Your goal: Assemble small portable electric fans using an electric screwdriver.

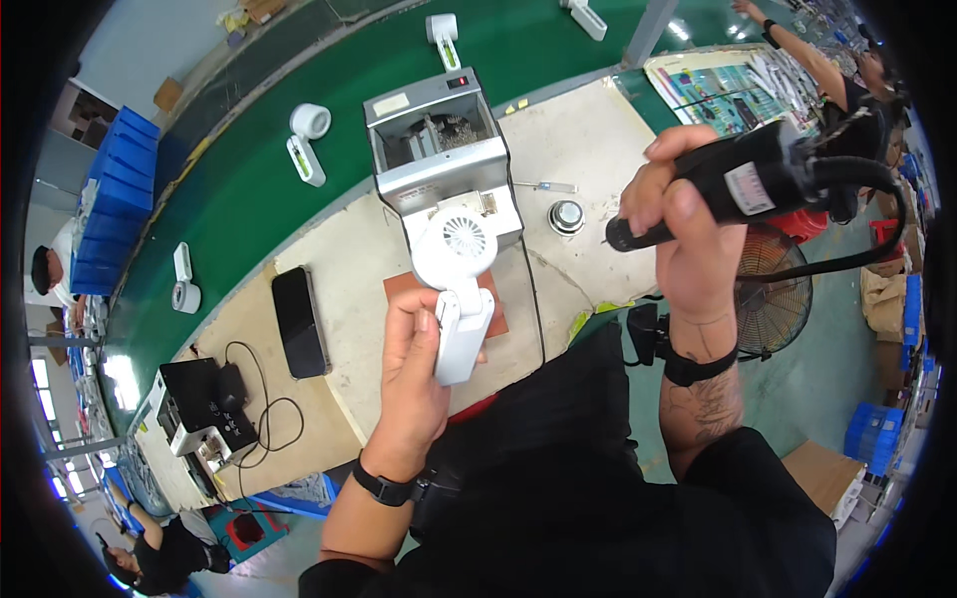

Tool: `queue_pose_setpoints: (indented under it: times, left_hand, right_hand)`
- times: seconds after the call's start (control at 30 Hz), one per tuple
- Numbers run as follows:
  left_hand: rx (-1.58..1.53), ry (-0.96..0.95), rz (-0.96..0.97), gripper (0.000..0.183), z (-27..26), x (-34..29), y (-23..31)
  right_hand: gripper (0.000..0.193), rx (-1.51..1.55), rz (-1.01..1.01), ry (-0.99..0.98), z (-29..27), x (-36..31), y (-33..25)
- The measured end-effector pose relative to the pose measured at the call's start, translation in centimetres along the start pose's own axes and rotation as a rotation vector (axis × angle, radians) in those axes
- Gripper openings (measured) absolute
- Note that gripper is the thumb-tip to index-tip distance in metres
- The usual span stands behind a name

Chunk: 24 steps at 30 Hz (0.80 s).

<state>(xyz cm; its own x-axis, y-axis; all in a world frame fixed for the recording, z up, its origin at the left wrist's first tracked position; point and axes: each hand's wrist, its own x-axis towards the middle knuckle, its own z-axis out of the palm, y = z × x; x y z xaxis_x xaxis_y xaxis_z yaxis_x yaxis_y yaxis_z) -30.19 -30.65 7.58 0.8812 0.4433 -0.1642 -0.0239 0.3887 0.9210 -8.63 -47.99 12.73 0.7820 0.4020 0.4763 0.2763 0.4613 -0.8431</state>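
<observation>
In my left hand [411, 364] is a white handheld fan [463, 344], held by its handle with the fingers wrapped round it. Its round slotted head points away from me, just in front of a grey screw feeder [439, 169] with loose screws in its bin. My right hand [688, 209] grips a black electric screwdriver [720, 177], raised to the right of the fan and apart from it; its tip points left and a thick black cable leaves its rear. A reddish-brown mat [401, 289] lies under the fan. Beyond it are a round metal-topped piece [566, 216] and a small hand screwdriver [550, 186].
A black phone [299, 324] lies left on the pale bench [349, 234], with a second black feeder [204, 399] and its cable farther left. More fan pieces [307, 149] sit on the green conveyor [239, 214]. A floor fan [773, 289] stands right; other people work nearby.
</observation>
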Motion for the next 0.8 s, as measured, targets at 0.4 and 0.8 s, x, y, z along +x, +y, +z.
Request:
queue_pose_setpoints:
  times: [0.4,0.8]
  left_hand:
    - [0.335,-0.011,0.519,0.020,-1.0,-4.2,4.5]
    - [0.252,-0.048,0.614,0.015,1.9,-4.0,5.8]
  right_hand:
    - [0.045,-0.077,0.438,-0.119,10.4,-8.1,-2.7]
    - [0.039,0.041,0.474,-0.095,10.9,-8.0,-5.9]
